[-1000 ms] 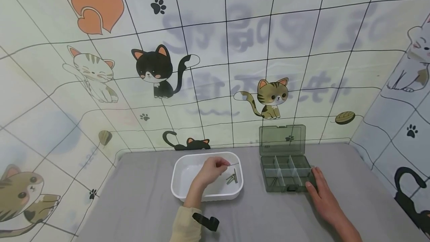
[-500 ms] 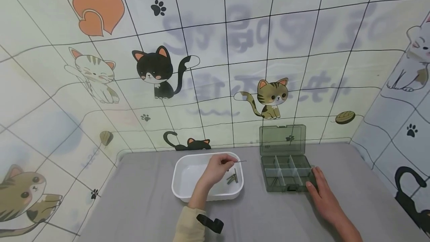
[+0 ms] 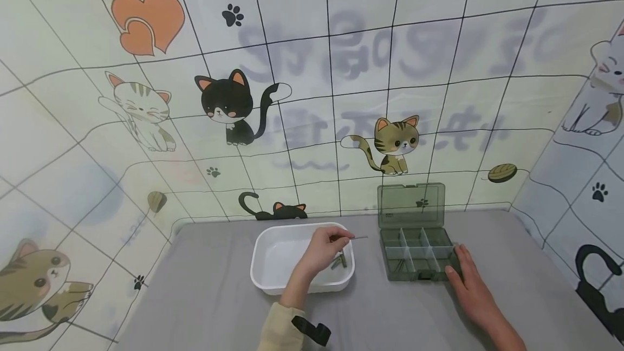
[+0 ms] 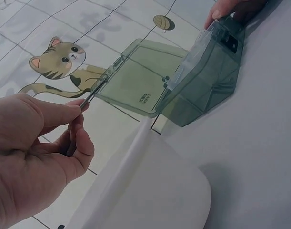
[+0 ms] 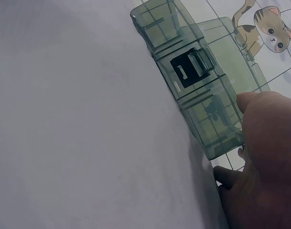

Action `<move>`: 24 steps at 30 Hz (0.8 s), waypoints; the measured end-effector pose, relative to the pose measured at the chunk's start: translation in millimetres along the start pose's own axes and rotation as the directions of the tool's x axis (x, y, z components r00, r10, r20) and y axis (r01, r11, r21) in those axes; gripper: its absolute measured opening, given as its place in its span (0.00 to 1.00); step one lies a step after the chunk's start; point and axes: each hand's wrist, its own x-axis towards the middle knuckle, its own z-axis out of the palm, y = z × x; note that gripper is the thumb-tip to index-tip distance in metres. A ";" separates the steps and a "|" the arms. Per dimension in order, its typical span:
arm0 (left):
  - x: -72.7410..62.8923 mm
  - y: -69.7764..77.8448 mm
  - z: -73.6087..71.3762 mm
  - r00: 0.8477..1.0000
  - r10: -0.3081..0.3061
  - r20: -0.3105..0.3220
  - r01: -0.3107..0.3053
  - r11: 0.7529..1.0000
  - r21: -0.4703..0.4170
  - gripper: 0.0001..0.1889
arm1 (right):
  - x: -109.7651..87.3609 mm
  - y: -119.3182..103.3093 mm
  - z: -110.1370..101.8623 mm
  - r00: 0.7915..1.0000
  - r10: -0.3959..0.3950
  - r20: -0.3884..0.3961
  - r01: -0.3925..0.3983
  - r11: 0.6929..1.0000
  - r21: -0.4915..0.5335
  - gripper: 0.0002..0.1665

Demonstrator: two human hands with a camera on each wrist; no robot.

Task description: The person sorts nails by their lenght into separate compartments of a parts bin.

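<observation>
My left hand (image 3: 322, 251) pinches a thin metal pin (image 3: 359, 237) between thumb and fingertips, over the right end of a white tray (image 3: 265, 285). In the left wrist view the pin (image 4: 92, 93) points away from the thumb, slim and dark; its exact kind is unclear. Several similar thin metal pieces (image 3: 337, 260) lie in the tray, partly behind the hand. To the right stands a green see-through compartment box (image 3: 414, 274), its lid raised. My right hand (image 3: 473, 291) holds the box's right end, thumb at the rim and fingers along the outer side.
A few thin pieces (image 3: 401, 265) lie in the box's front left compartment. The raised lid (image 3: 411, 205) stands at the back, near the cat-printed wall cloth (image 3: 312, 177). Grey cloth (image 3: 375, 313) covers the table.
My left hand has moved right with the pin, from above the tray's inside to its right rim, the pin now reaching past it toward the box. The right hand stays at the box.
</observation>
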 end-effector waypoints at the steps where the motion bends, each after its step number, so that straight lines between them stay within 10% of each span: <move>1: 0.1 1.5 1.5 1.000 0.007 0.006 -0.007 1.000 0.004 0.09 | -0.4 0.1 0.1 1.000 -0.004 -0.006 0.004 1.000 0.002 0.42; 24: -2.3 12.9 37.9 0.999 0.031 0.008 -0.031 0.999 0.021 0.09 | -0.4 -1.6 0.0 1.000 -0.008 -0.003 0.008 1.000 0.021 0.42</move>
